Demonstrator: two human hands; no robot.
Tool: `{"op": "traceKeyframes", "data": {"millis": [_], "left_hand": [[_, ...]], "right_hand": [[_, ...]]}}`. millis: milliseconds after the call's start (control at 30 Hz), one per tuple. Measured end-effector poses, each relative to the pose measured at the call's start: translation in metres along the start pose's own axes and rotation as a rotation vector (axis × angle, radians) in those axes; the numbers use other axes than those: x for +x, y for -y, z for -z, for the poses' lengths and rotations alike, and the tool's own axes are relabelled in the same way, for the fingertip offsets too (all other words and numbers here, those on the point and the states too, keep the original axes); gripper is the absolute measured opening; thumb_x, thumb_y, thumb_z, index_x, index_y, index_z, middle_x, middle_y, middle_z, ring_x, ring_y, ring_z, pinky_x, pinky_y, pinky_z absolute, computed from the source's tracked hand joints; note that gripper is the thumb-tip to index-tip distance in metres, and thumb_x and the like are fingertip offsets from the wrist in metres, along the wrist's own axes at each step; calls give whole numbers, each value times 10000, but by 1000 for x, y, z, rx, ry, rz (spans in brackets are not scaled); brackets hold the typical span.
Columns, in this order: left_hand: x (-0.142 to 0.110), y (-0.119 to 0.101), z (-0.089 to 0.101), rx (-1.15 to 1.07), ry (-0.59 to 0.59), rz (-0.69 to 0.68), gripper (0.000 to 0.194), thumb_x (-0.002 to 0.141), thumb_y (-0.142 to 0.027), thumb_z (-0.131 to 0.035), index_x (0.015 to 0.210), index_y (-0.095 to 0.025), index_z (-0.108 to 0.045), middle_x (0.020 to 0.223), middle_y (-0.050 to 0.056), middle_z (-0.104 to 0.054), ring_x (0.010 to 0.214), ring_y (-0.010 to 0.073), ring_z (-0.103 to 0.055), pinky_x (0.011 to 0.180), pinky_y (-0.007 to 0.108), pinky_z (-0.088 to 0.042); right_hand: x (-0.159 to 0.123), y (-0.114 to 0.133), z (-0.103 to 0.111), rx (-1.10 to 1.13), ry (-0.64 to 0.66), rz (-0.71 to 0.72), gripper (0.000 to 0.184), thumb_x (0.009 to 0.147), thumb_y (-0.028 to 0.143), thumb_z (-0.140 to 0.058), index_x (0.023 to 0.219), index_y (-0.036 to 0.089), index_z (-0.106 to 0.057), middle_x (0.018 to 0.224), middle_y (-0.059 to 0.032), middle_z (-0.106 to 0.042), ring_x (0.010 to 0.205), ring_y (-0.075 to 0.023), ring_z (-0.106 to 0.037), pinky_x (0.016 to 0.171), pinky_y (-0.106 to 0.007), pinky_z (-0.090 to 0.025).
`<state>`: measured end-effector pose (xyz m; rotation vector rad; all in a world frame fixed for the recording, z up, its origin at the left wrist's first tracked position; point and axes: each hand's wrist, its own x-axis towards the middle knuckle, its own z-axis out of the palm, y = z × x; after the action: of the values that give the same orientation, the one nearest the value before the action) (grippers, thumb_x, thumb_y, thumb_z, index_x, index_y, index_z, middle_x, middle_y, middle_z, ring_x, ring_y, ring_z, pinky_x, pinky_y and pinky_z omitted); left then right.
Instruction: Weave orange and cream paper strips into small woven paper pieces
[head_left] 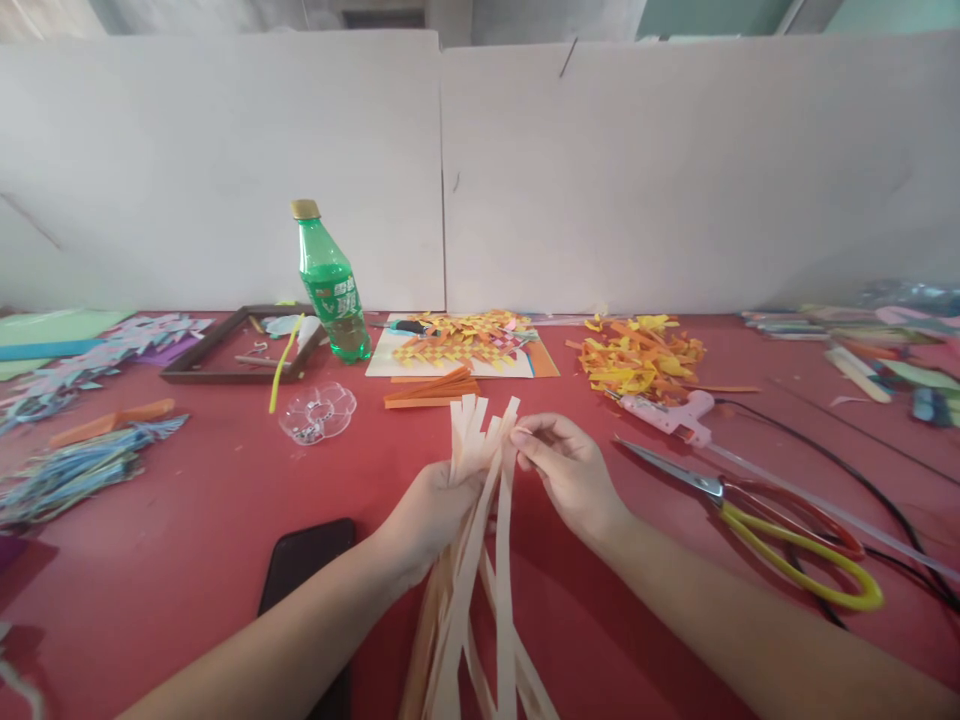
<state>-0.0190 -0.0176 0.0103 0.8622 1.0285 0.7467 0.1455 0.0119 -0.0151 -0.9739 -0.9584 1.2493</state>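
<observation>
A bundle of long cream paper strips (466,560) hangs down in front of me, its cut ends fanned out at the top. My left hand (439,510) is closed around the bundle just below those ends. With finger and thumb pinched, my right hand (566,470) grips the top of one strip at the bundle's right side. Several strips spread apart lower down and run out of the bottom of the view. Behind the hands lie folded orange paper strips (433,388). A black phone (309,560) lies partly under my left forearm.
Scissors (716,487) and a pink glue gun (671,413) with its cord lie at right, by a pile of orange-yellow paper pieces (641,355). A green bottle (334,290), a clear dish (318,413) and a brown frame (225,378) stand left. White panels close off the back.
</observation>
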Motion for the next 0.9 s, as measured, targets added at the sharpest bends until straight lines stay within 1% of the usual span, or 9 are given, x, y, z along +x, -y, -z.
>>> {"op": "traceKeyframes", "data": {"millis": [133,300,400,533,600,667,733,800,900], "left_hand": [[0,-1,0,66,-2,-11,316,812,-452,-664,868,-146,-717,668,3,-640,559,96,-536,567,217,-429],[-2,-5,-4,28,-11,15,301,789,-425,-689,732,-130,-684,611,4,-608,549,107,-540,591,240,-452],[-3,-6,-6,-35,-26,8,291,781,-404,-708,699,-126,-674,599,6,-612,552,111,-556,622,251,-485],[-2,-5,-4,-96,-80,10,263,807,-373,-695,751,-116,-684,606,12,-631,523,106,-564,579,239,-496],[-2,-4,-3,-109,-90,17,242,842,-341,-661,772,-112,-687,607,13,-632,505,96,-557,538,217,-478],[-1,-4,-3,-119,-95,23,231,859,-321,-642,789,-107,-691,605,15,-632,503,94,-562,537,214,-485],[0,-5,-3,-147,-102,29,215,861,-305,-642,826,-101,-701,645,34,-661,544,110,-601,595,237,-523],[0,-5,-3,-200,-102,26,203,864,-285,-636,878,-96,-708,754,75,-709,650,148,-661,701,284,-558],[1,-5,-3,-233,-91,17,214,883,-272,-606,952,-94,-702,901,122,-735,796,198,-698,821,343,-558]], "right_hand": [[1,1,0,45,15,6,214,623,319,-848,704,222,-675,845,11,-686,594,-90,-538,605,-277,-462],[0,3,-1,57,-9,-21,223,620,312,-852,718,224,-672,705,27,-654,616,-106,-558,636,-278,-479],[1,4,-1,117,-27,-54,299,586,305,-874,790,246,-664,708,42,-651,680,-120,-603,661,-267,-497],[2,4,-1,145,-45,-88,400,558,311,-889,891,254,-673,728,36,-675,737,-128,-639,723,-268,-513],[2,5,-1,146,-50,-98,399,556,306,-890,888,245,-677,727,32,-678,730,-128,-642,722,-272,-518],[1,5,-1,158,-59,-109,383,557,299,-890,871,240,-680,722,34,-671,719,-124,-639,716,-273,-525],[0,6,-2,176,-65,-116,369,554,292,-892,854,238,-685,719,40,-660,715,-116,-635,715,-268,-530],[-1,7,-2,192,-59,-119,356,554,284,-892,845,242,-692,722,44,-653,719,-113,-632,715,-267,-532],[0,6,-2,188,-52,-124,367,552,287,-891,874,247,-720,738,37,-657,723,-115,-623,720,-273,-525]]}}
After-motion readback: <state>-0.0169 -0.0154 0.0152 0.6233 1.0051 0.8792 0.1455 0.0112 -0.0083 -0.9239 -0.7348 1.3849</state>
